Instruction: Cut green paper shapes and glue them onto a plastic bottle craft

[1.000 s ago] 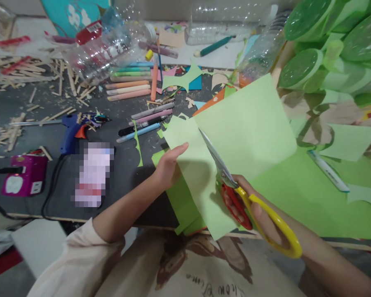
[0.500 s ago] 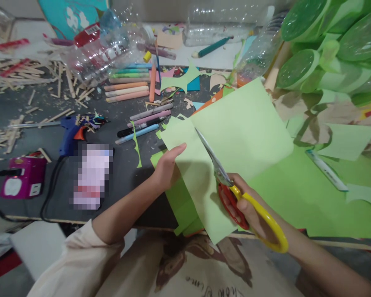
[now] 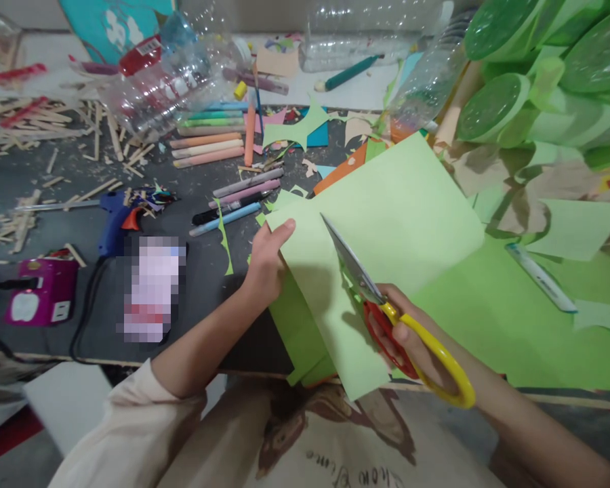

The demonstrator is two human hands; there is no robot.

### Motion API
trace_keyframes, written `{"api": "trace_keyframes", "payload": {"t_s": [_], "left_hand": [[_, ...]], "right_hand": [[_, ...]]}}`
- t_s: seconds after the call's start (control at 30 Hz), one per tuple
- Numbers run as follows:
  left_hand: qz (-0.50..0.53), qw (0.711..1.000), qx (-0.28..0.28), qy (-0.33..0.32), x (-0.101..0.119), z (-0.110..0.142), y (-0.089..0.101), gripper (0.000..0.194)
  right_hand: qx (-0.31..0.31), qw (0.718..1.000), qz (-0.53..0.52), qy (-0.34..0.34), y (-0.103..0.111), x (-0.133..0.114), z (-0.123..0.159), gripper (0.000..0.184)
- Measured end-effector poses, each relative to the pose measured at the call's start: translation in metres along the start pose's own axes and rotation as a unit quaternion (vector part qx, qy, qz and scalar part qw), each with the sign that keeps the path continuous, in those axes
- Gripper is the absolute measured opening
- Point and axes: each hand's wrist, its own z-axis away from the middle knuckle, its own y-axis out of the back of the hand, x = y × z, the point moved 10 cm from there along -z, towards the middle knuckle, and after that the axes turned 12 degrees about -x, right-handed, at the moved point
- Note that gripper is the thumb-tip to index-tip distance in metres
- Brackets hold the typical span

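My left hand (image 3: 266,261) grips the left edge of a light green paper sheet (image 3: 401,210), thumb on top. My right hand (image 3: 411,339) is closed through the red and yellow handles of a pair of scissors (image 3: 386,305). The blades are partly apart and sit inside a cut running up from the sheet's near edge. A narrow strip of the sheet (image 3: 330,318) lies left of the cut, between my two hands. Darker green paper (image 3: 513,325) lies flat under the sheet.
Coloured markers (image 3: 211,142), a blue glue gun (image 3: 116,213), wooden sticks (image 3: 35,122) and clear plastic bottles (image 3: 173,78) crowd the dark table (image 3: 81,271). A purple device (image 3: 41,288) sits at left. Green-lidded plastic pieces (image 3: 539,88) and a pen (image 3: 539,278) are at right.
The scissors have advanced up the sheet, lengthening the cut. My left hand has slid up along the paper's left edge, and the sheet has turned slightly.
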Motion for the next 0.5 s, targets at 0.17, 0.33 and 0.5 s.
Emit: {"api": "trace_keyframes", "payload": {"t_s": [0.17, 0.33, 0.5], "left_hand": [[-0.099, 0.995, -0.004, -0.013, 0.006, -0.004, 0.004, 0.032], [-0.169, 0.984, 0.014, -0.057, 0.015, 0.000, 0.007, 0.023], [-0.216, 0.973, 0.020, -0.075, 0.024, 0.006, 0.002, 0.021]], "right_hand": [[-0.005, 0.999, 0.018, 0.029, 0.002, -0.006, 0.005, 0.077], [-0.015, 0.999, 0.037, 0.033, -0.002, -0.017, 0.008, 0.075], [-0.029, 0.999, 0.018, 0.031, -0.006, -0.013, 0.009, 0.076]]}}
